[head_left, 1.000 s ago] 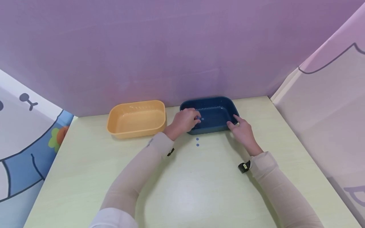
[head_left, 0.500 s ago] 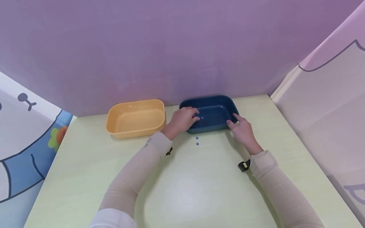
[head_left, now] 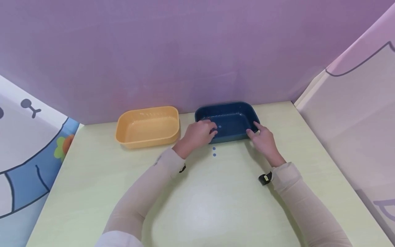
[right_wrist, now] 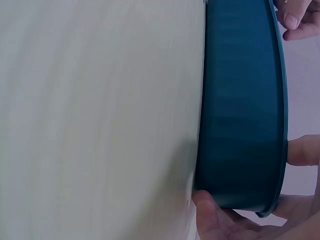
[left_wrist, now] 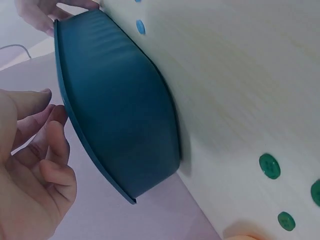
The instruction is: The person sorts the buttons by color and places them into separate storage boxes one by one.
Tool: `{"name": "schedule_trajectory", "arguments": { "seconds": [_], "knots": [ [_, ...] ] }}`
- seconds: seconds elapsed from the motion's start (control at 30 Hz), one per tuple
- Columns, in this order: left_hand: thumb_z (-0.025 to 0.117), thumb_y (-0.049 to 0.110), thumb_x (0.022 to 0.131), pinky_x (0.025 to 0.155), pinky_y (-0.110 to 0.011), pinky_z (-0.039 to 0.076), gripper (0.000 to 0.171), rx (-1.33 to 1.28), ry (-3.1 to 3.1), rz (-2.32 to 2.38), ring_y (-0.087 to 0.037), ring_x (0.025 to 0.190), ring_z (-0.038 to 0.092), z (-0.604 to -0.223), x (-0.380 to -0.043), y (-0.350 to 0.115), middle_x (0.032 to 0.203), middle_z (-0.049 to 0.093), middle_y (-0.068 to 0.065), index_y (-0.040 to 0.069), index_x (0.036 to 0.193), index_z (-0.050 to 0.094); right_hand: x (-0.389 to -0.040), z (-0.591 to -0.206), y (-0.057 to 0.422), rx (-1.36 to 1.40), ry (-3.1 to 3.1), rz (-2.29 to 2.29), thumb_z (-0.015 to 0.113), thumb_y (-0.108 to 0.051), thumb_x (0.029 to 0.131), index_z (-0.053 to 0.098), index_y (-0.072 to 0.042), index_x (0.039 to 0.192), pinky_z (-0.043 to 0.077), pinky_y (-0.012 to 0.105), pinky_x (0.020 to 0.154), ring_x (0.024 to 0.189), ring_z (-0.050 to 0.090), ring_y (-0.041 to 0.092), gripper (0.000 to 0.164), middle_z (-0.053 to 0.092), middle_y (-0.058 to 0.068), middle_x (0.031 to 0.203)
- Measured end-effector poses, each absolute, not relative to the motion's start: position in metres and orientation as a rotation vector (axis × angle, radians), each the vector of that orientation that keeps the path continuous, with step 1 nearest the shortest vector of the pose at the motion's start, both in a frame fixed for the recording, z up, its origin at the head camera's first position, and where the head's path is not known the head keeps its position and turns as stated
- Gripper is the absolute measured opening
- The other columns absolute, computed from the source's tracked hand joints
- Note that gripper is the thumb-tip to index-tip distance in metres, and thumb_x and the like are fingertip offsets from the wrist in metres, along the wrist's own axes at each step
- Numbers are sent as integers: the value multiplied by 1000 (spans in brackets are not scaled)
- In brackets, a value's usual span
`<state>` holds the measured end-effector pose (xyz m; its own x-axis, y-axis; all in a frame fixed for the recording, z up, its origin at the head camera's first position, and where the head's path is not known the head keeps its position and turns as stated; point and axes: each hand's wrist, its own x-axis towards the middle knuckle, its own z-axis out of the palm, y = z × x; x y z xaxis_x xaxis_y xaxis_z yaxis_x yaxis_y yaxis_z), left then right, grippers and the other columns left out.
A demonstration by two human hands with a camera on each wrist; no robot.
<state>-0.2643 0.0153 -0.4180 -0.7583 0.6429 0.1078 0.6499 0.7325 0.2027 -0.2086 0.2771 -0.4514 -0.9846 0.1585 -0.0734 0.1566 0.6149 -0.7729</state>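
Note:
A dark blue plastic basin stands against the back of the table. My left hand is over its left end, fingers bent and thumb apart from them; I see nothing between them. In the left wrist view these fingers are beside the basin's rim. My right hand grips the basin's right front corner, thumb at the rim and fingertips low on the wall. One small blue button lies inside the basin. Two more blue buttons lie on the table before it.
A yellow-orange basin stands to the left of the blue one. Several green buttons lie on the table in the left wrist view; the left arm hides them from the head view. A purple cloth wall rises directly behind both basins.
My left hand has shifted slightly toward the front over the basin's left end. A blue spot by its fingertips one second ago is out of sight. The right hand keeps its grip.

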Motion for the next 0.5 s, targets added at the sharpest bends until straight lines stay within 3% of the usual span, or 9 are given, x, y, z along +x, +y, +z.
{"name": "schedule_trajectory", "arguments": {
  "seconds": [0.33,0.37,0.5],
  "knots": [
    [64,26,101,54,-26,53,18,-1256,-2641,-234,-12,75,66,-424,-233,13,98,67,0,14,110,75,-208,-451,277,-268,-2822,1354,54,-34,104,28,-2,158,27,61,114,139,35,45,68,27,31,158],
    [64,25,101,53,-26,53,17,-1282,-2611,-225,-12,73,65,-424,-229,14,96,67,-1,14,107,75,-209,-452,277,-263,-2825,1348,53,-36,104,28,-1,158,29,61,113,132,43,46,69,27,31,158],
    [65,25,100,53,-30,54,14,-1338,-2581,-162,-13,71,64,-428,-219,16,90,64,0,15,101,74,-209,-453,278,-269,-2825,1345,53,-38,104,27,-3,158,30,62,112,128,45,46,70,27,31,158]
  ]
}}
